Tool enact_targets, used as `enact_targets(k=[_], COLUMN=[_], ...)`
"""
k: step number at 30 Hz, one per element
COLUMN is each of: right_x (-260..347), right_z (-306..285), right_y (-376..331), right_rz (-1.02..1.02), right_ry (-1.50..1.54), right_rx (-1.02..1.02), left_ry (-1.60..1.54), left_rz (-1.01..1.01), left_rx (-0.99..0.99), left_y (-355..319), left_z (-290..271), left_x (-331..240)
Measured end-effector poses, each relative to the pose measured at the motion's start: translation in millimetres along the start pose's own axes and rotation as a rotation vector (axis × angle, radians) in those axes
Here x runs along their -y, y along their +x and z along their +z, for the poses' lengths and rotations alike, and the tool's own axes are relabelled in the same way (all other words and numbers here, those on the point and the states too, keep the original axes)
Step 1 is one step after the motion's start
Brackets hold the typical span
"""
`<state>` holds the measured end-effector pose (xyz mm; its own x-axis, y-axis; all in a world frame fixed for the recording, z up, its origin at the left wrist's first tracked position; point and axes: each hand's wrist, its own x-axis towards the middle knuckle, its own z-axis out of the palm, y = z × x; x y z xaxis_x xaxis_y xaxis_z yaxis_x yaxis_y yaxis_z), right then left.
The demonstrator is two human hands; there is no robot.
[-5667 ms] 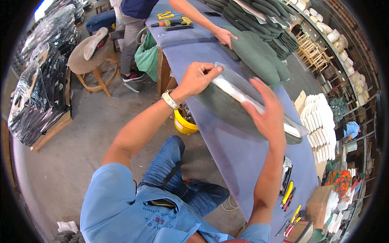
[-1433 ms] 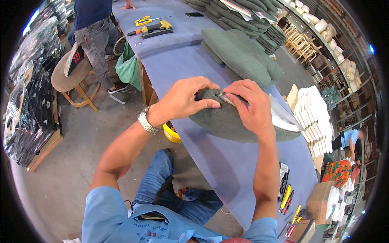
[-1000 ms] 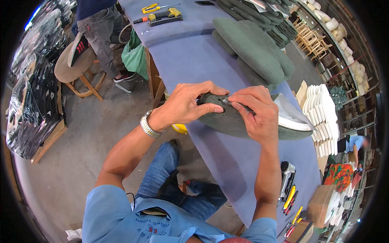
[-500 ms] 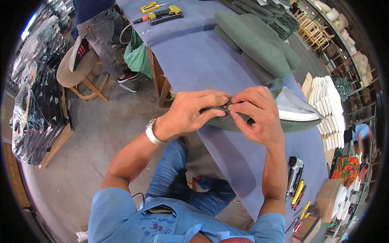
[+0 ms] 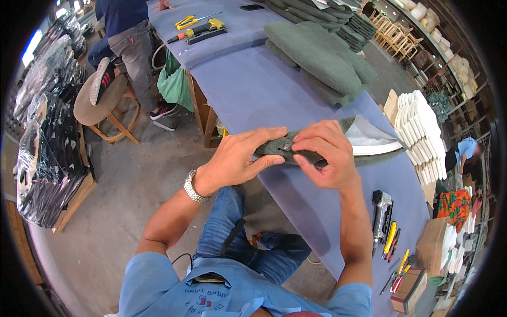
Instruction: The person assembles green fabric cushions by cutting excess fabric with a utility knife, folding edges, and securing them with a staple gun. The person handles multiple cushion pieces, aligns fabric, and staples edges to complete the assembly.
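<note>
A dark green fabric cushion cover lies along the blue-covered table, its right part gaping over a white curved insert and pale lining. My left hand holds the cover's left end, thumb below and fingers above. With thumb and fingertips, my right hand pinches the fabric edge at a fold close to the left fingertips. Whether a small part sits in that pinch is hidden. The insert's left part is out of sight under my right hand and the cloth.
Stacked green cushions lie beyond my hands. A staple gun, a yellow cutter and other hand tools lie at right. Another tool is at the far end. White curved pieces are stacked right; a person stands far left.
My left fingers have straightened and spread, drawing back a little from the right fingertips. More of the cover's left end shows between my hands. The whole view has shifted slightly.
</note>
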<state>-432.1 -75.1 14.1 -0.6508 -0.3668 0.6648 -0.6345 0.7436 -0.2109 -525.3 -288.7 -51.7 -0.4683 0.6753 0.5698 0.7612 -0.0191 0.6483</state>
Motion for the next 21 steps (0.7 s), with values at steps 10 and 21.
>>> enact_targets(k=[10,21], right_x=[12,18], right_z=[11,5], right_y=[-20,-27], right_rz=[-0.041,0.008], right_ry=[-0.042,-0.087], right_rx=[0.024,-0.087], left_ry=[0.139,0.111], left_rz=[0.112,0.162], left_rx=[0.005,0.025], left_y=[-15,-2], left_z=[2,1], left_x=[0,-6])
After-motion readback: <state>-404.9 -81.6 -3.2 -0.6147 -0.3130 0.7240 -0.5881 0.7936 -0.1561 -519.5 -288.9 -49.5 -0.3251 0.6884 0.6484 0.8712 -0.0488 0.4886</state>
